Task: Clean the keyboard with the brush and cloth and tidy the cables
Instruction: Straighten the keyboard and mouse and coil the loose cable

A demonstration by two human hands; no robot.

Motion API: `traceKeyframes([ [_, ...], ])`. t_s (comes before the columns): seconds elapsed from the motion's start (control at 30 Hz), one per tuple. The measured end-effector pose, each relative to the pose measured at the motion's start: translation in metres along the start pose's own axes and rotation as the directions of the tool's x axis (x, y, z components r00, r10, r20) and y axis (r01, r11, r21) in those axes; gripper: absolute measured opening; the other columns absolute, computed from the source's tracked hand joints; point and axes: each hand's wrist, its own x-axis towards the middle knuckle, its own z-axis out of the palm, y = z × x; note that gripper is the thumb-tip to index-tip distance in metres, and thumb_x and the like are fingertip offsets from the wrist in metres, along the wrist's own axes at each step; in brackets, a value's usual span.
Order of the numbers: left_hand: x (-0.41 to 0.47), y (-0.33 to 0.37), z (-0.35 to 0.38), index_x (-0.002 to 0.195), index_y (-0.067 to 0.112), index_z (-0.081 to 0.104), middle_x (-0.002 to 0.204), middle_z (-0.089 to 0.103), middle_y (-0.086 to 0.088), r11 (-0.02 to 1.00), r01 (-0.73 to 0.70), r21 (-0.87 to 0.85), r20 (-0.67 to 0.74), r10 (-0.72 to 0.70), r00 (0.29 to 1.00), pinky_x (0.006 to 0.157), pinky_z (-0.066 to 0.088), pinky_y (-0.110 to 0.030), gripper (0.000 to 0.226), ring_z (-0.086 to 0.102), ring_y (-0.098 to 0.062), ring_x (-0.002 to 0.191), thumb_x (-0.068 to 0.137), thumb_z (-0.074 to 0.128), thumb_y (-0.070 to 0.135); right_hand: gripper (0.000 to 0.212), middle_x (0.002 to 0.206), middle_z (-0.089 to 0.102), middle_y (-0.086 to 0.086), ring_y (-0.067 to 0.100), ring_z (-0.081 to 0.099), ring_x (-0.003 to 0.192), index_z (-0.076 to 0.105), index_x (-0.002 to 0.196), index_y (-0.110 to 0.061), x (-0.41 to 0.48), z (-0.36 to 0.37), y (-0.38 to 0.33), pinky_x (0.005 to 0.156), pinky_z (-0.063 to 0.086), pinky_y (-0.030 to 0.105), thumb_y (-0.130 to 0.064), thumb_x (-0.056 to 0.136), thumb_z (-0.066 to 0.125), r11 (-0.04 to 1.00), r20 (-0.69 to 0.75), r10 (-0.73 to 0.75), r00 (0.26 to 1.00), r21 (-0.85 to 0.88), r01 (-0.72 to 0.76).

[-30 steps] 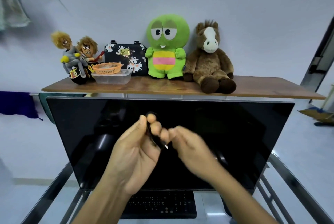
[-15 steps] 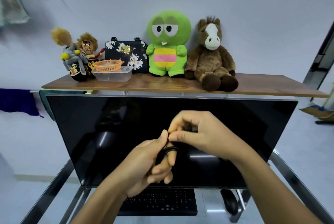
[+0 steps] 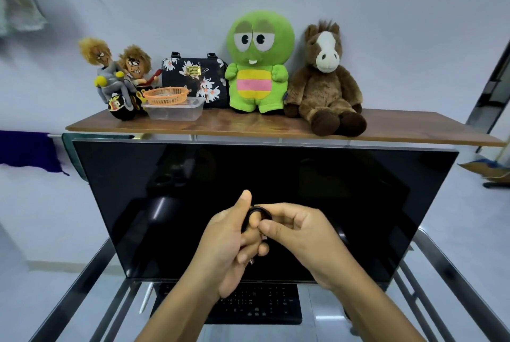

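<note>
Spanning the desk (image 3: pixel 91 281), the dark monitor (image 3: pixel 179 203) stands just under the shelf (image 3: pixel 400 132) edge, with the keyboard (image 3: pixel 270 308) flat below its bottom edge. In the free space before the monitor, the left hand (image 3: pixel 225 248) curls its fingers round a small black cable coil (image 3: pixel 255 209), thumb raised; the right hand (image 3: pixel 302 234) pinches the coil's loop.

place: I read this as a home room, desk corner | screen: monitor (image 3: pixel 262 203), keyboard (image 3: pixel 262 305) on glass bench (image 3: pixel 321 305) | wooden shelf (image 3: pixel 400 132): green plush (image 3: pixel 258 65), horse plush (image 3: pixel 325 87), floral handbag (image 3: pixel 193 79) | wall: towel (image 3: pixel 19 5) on rail, plain white paint
</note>
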Motion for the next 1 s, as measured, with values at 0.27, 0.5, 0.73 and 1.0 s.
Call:
traceKeyframes([
  [0.27, 0.018, -0.02, -0.024, 0.074, 0.01, 0.065, 0.055, 0.046, -0.003, 0.99, -0.017, 0.137, 0.075, 0.006, 0.997, 0.067, 0.045, -0.035, 0.033, 0.047, -0.016, 0.05, 0.088, 0.061, 0.039, 0.03, 0.083, 0.064, 0.005, 0.016, 0.06, 0.078, 0.068, 0.117, 0.002, 0.003, -0.016, 0.005, 0.082, 0.051, 0.033, -0.017, 0.1, 0.051, 0.89, 0.08, 0.294, 0.953, 0.341, -0.303],
  [0.5, 0.036, -0.068, -0.031, 0.101, 0.002, 0.068, 0.077, 0.064, -0.006, 0.954, 0.248, 0.168, 0.078, -0.264, 0.961, 0.072, 0.057, -0.037, 0.02, 0.065, -0.017, 0.073, 0.095, 0.058, 0.018, 0.029, 0.087, 0.065, 0.011, 0.015, 0.059, 0.074, 0.067, 0.117, 0.006, -0.011, -0.041, 0.052, 0.076, 0.054, 0.031, -0.001, 0.092, 0.056, 0.792, 0.044, 0.453, 0.89, 0.437, -0.425],
  [0.73, 0.054, -0.151, -0.019, 0.086, 0.012, 0.073, 0.074, 0.059, -0.006, 0.773, 0.33, 0.542, -0.06, -0.356, 0.933, 0.05, 0.04, -0.024, 0.022, 0.046, -0.015, 0.054, 0.096, 0.06, 0.027, 0.015, 0.078, 0.06, 0.007, 0.016, 0.054, 0.07, 0.068, 0.099, -0.003, -0.043, -0.076, 0.108, 0.072, 0.049, 0.031, -0.016, 0.092, 0.065, 0.648, -0.062, 0.656, 0.753, 0.557, -0.519],
  [1.0, 0.074, -0.247, 0.001, 0.086, 0.002, 0.071, 0.065, 0.057, -0.007, 0.749, 0.603, 0.275, -0.328, -0.516, 0.791, 0.045, 0.038, -0.025, 0.019, 0.045, -0.016, 0.051, 0.095, 0.061, 0.016, 0.011, 0.085, 0.071, 0.002, 0.016, 0.06, 0.08, 0.07, 0.099, -0.007, -0.079, -0.102, 0.199, 0.069, 0.047, 0.023, -0.01, 0.097, 0.06, 0.646, -0.289, 0.763, 0.578, 0.367, -0.669],
])
